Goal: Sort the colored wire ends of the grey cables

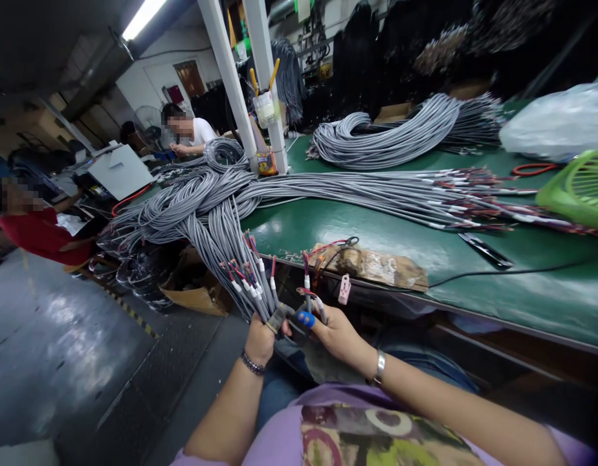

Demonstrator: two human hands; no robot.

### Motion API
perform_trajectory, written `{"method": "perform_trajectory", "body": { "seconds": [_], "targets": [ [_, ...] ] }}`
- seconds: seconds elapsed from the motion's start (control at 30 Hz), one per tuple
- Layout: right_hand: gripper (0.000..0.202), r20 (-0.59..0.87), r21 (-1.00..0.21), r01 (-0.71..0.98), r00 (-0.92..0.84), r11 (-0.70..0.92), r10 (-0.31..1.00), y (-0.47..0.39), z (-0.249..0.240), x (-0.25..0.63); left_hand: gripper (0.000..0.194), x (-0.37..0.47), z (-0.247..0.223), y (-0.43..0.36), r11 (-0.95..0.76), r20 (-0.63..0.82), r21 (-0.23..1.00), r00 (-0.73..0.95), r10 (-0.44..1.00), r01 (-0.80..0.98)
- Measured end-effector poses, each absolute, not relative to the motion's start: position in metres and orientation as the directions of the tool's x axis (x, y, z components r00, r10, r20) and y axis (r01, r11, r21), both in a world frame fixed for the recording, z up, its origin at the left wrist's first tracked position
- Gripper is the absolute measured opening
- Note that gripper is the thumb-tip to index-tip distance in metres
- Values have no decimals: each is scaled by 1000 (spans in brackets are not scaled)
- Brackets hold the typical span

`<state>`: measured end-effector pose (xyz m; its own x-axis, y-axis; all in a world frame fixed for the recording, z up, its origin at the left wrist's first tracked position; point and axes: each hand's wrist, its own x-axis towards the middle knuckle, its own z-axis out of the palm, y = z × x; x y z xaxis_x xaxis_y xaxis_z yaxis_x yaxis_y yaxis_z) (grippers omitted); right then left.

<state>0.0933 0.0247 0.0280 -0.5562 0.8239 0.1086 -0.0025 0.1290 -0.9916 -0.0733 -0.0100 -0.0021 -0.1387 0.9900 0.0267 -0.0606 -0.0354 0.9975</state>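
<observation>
My left hand (265,334) is closed round a bundle of grey cables (254,298), whose stripped ends show red and blue wires and white bands. Dark wrapping covers some of its fingers. In my right hand (335,331) are a couple of grey cables (307,299) with bared coloured wires pointing up. Blue tape is wrapped round the right thumb. Both hands are close together in front of the bench edge. From the left hand's bundle, the cables run up to a large coiled heap (192,194) on the green bench (376,223).
Long grey cables (357,189) lie along the bench, with a coil (391,139) behind. A box cutter (486,251), a taped cardboard piece (371,265) and a green basket (578,191) lie to the right. White posts (267,84) rise mid-bench. Two people (41,223) sit at left.
</observation>
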Motion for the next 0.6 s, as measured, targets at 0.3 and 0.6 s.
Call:
{"method": "perform_trajectory", "body": {
  "seconds": [0.3,0.6],
  "targets": [
    [58,39,-995,36,-727,94,685,15,-9,93,38,-54,34,0,59,-45,973,68,997,-223],
    [61,-17,-986,134,-665,96,747,19,-19,105,42,-44,28,0,101,-83,992,219,972,-70]
  ]
}}
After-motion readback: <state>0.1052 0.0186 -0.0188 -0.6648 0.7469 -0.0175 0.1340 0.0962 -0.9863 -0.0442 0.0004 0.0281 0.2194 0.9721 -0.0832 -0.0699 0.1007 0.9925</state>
